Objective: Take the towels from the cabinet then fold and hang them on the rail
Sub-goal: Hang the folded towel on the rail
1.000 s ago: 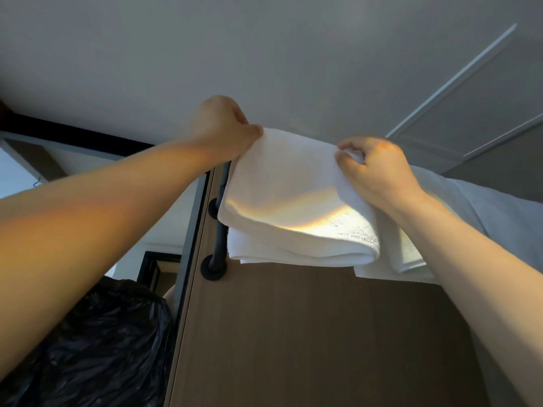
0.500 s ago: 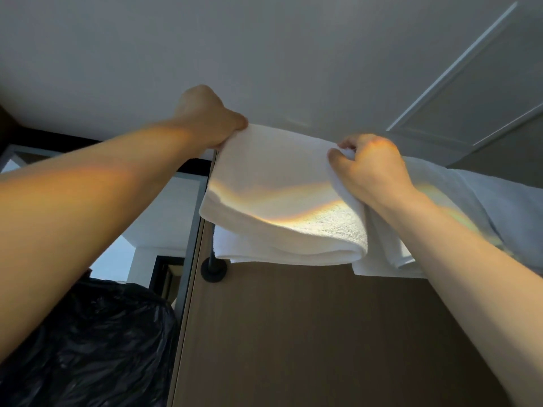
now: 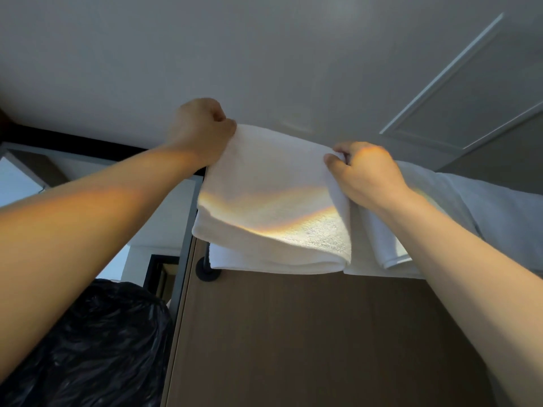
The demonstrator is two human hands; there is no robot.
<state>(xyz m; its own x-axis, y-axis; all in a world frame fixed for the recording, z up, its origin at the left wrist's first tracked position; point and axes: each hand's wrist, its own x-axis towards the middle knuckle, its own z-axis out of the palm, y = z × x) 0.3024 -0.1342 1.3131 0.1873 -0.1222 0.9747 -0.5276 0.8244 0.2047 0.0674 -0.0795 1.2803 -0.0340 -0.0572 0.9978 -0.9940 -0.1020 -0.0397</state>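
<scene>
Two grips, one folded white towel (image 3: pixel 273 207) on the rail (image 3: pixel 206 270).
Far corner clenched in the left grip (image 3: pixel 199 127), right edge pinched by the right grip (image 3: pixel 367 174); second towel (image 3: pixel 382 245) just beside.

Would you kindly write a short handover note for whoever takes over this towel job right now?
Left hand grips the folded white towel at its upper left corner; right hand pinches its upper right edge.
The towel is draped over the dark rail, of which only the left end shows below it.
A second towel hangs beside it on the right.
Done: this towel is folded and on the rail.
Left: level it and let go; whether more towels remain to fetch cannot be seen.
</scene>
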